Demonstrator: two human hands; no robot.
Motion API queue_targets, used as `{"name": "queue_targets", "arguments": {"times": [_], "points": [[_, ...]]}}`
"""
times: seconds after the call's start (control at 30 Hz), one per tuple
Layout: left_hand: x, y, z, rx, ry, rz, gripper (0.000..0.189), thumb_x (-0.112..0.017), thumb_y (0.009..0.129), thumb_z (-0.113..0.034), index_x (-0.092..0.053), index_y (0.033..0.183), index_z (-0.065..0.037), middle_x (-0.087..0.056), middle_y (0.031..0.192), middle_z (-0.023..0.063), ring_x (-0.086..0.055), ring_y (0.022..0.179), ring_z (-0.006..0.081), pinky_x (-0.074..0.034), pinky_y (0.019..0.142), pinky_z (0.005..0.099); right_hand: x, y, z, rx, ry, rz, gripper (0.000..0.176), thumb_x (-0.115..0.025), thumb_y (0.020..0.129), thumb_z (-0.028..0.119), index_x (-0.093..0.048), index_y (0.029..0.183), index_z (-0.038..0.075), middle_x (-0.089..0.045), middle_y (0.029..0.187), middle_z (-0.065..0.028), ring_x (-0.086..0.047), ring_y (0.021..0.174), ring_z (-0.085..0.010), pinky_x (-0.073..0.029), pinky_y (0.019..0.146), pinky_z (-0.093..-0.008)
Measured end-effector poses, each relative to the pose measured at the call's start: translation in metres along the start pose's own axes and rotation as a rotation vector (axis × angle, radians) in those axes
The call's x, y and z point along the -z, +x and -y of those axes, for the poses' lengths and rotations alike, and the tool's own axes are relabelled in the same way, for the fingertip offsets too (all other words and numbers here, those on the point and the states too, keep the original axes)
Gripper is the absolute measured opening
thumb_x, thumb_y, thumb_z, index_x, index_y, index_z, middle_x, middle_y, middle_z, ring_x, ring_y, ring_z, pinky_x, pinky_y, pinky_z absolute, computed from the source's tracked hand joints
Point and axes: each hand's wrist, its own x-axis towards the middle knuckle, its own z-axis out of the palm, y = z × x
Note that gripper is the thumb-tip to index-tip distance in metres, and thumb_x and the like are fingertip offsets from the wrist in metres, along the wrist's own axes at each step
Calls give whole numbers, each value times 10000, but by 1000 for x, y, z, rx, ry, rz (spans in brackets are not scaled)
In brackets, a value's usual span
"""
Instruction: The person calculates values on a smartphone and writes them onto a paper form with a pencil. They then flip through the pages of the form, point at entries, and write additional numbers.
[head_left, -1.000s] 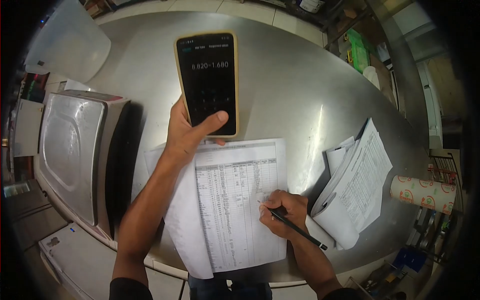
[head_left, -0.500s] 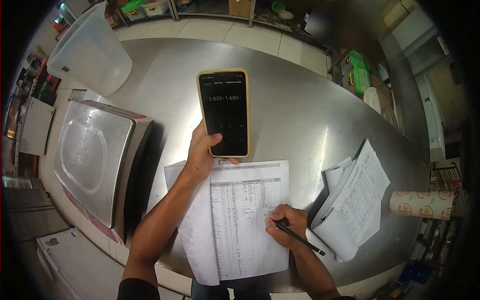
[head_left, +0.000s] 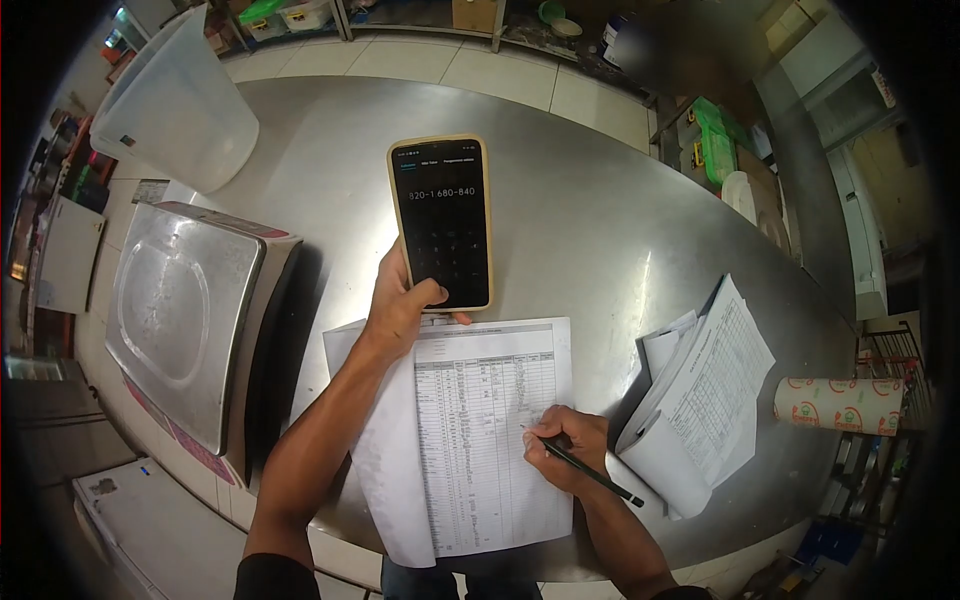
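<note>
My left hand (head_left: 398, 305) is wrapped round the lower part of a smartphone (head_left: 441, 220) in a yellowish case, its thumb on the lower screen. A calculator shows there, with the line "820-1.680-840". Below the phone lies a printed table sheet (head_left: 480, 470) with handwritten entries, on a stack whose left page is turned over. My right hand (head_left: 568, 450) rests on the sheet's right side, fingers closed round a dark pencil (head_left: 592, 472). The pencil's tip is close to the paper and its back end points to the lower right.
On the steel table (head_left: 560, 220), a scale (head_left: 185, 330) with a metal plate stands at the left, and a translucent plastic bucket (head_left: 180, 115) behind it. A second paper stack (head_left: 700, 410) lies at the right, near a roll of printed wrap (head_left: 838, 405).
The calculator line has gone from "8.820-1.680-" to "820-1.680-840". My left thumb has shifted down the screen. My right hand keeps its hold on the pencil, and the view has moved slightly.
</note>
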Motion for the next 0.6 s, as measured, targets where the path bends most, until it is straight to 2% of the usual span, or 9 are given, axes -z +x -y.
{"name": "queue_targets", "arguments": {"times": [0.2,0.3,0.37,0.4,0.47,0.5,0.53,0.57,0.6], "points": [[3,0,3,2,17,-3,647,-495,657,53,-397,1296,54,-660,1013,192,-732,758,273,-673,595,383,-2,2,2,43,-18,-22,208,-765,709,-39,-572,767,11,-604,624,-100,-603,515,-156,-485,504,-276],[-1,-2,0,-9,-4,-11,591,-508,689,46,-437,1276,44,-664,983,166,-720,742,238,-673,605,373,0,1,-2,76,-86,-20,186,-767,717,-24,-592,765,16,-579,599,-64,-567,504,-121,-460,488,-254],[24,0,27,-99,92,-72,508,-533,732,38,-487,1239,39,-668,970,142,-699,720,207,-673,610,373,2,-3,-3,77,-101,-8,170,-765,728,-7,-600,761,22,-558,582,-49,-539,488,-105,-441,471,-246],[23,-3,23,-56,46,-39,436,-556,763,25,-526,1197,39,-667,970,127,-680,709,187,-671,606,388,0,-6,-4,66,-87,-8,166,-762,735,3,-600,759,24,-550,576,-51,-529,478,-108,-433,461,-250],[12,-3,10,-53,14,-6,403,-536,758,43,-530,1161,51,-700,932,178,-720,679,266,-665,590,415,-4,3,3,161,-90,-84,177,-750,728,-36,-581,742,11,-537,570,-63,-496,458,-115,-411,449,-252],[12,-2,11,-61,66,-29,401,-537,751,36,-526,1151,65,-710,932,206,-724,651,304,-666,589,418,-4,3,2,137,-76,-69,186,-745,724,-55,-570,733,8,-529,563,-66,-485,452,-115,-401,446,-249],[17,2,10,-81,75,54,416,-553,750,4,-528,1160,71,-711,939,210,-730,650,302,-670,633,405,-4,4,2,125,-62,-56,196,-739,721,-74,-560,725,5,-520,556,-69,-474,447,-115,-391,443,-247],[18,2,10,-95,104,67,426,-559,752,-11,-529,1170,69,-713,946,210,-735,652,304,-668,661,399,-3,7,6,138,-96,-44,252,-744,712,-117,-529,728,13,-528,567,-64,-554,469,-121,-435,436,-245],[20,1,11,-108,137,81,437,-565,753,-26,-531,1179,67,-715,954,209,-741,653,305,-666,690,394,-2,5,5,125,-112,-38,258,-741,718,-118,-521,720,18,-518,563,-61,-536,461,-116,-423,430,-244]]}}
